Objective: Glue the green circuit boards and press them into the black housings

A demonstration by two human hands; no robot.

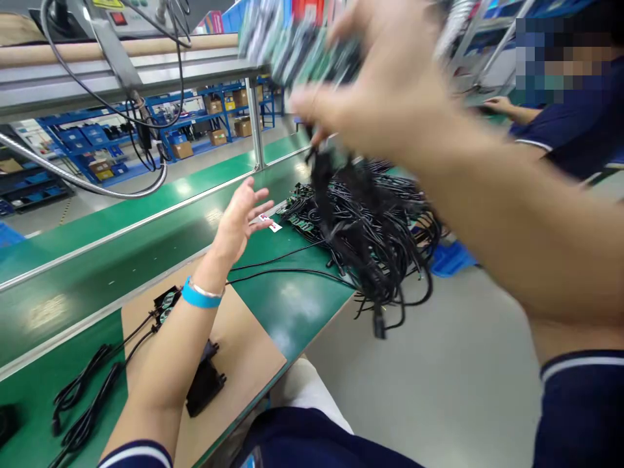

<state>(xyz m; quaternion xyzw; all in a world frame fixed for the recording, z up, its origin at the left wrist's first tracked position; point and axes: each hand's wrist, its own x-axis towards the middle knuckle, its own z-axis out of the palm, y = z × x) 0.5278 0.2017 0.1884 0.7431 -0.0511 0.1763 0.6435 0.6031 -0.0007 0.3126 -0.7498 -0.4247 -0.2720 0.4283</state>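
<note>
Up high at the centre, my right hand [385, 78] is closed around a bunch of green circuit boards [307, 55], smeared by motion. Black cables [324, 182] hang down from under the fingers. Behind and below them lies a tangled pile of black cables [385, 221], with small green boards at its left edge. My left hand [238, 218], a blue band on its wrist, hovers over the green bench with fingers spread and nothing in it. Under the left forearm, black casings [205, 383] and a black housing with green boards [166, 302] rest on a cardboard sheet [248, 344].
Coiled black cables [90, 403] lie on the bench at lower left. A metal overhead frame [209, 65] with a post [254, 123] and a flexible metal hose [97, 188] crosses the upper left. A blue bin [451, 259] stands beyond the pile. A co-worker's hand [504, 107] shows at upper right.
</note>
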